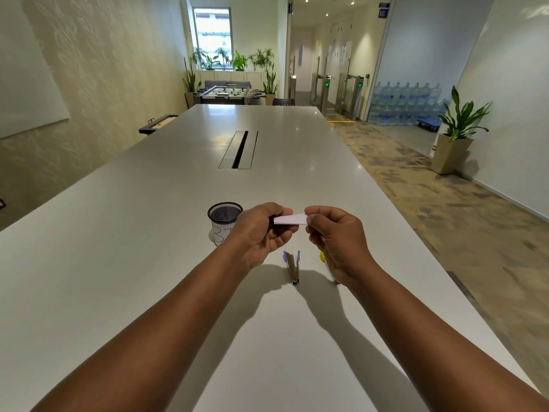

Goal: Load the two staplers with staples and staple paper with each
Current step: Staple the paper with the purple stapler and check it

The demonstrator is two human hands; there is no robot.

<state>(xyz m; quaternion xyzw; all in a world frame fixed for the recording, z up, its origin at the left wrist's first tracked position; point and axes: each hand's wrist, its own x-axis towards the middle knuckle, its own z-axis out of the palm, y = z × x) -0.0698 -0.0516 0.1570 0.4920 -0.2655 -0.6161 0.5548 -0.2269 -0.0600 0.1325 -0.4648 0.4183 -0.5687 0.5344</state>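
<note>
Both hands hold a small white box or folded paper (pixel 291 219) above the table; I cannot tell which it is. My left hand (pixel 261 233) grips its left end and my right hand (pixel 335 236) pinches its right end. Below them a blue stapler (pixel 292 267) lies open on the white table (pixel 148 263), its metal magazine pointing toward me. A yellow stapler (pixel 323 256) lies to its right, mostly hidden behind my right hand, with a metal tip (pixel 336 282) showing.
A black mesh cup (pixel 225 217) with a white label stands just left of my left hand. A cable slot (pixel 239 150) is set into the table's middle, farther away. The table's right edge runs beside carpeted floor.
</note>
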